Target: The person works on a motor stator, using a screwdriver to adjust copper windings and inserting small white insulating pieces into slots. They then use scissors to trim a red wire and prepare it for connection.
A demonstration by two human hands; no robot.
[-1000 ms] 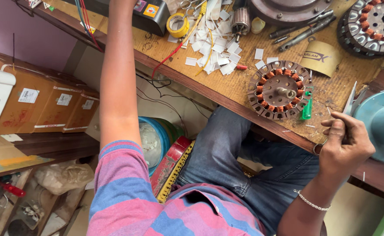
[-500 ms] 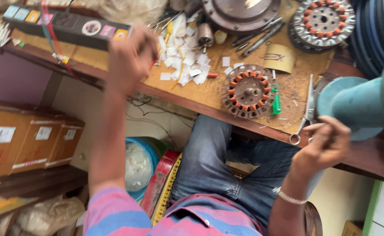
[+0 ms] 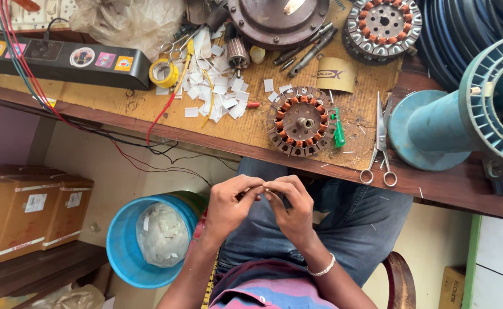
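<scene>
My left hand (image 3: pixel 231 205) and my right hand (image 3: pixel 292 210) meet over my lap, just below the front edge of the wooden workbench (image 3: pixel 120 109). Their fingertips pinch a small thin pale piece (image 3: pixel 264 188) between them; it is too small to tell what it is. On the bench right above the hands lies a round motor stator (image 3: pixel 303 121) with copper windings. A green screwdriver (image 3: pixel 339 130) lies beside it and scissors (image 3: pixel 380 143) further right. Several white paper slips (image 3: pixel 217 94) are scattered to the left of the stator.
A blue spool (image 3: pixel 457 114) lies at the right of the bench. At the back are a second stator (image 3: pixel 383 23), a round motor cover (image 3: pixel 277 20), yellow tape (image 3: pixel 164 72) and a black power strip (image 3: pixel 62 57) with red wires. Below stand a blue bucket (image 3: pixel 148 237) and cardboard boxes (image 3: pixel 28 212).
My left hand has come down from the bench top and my right hand has moved in from the right; both now meet over my lap, pinching the small piece.
</scene>
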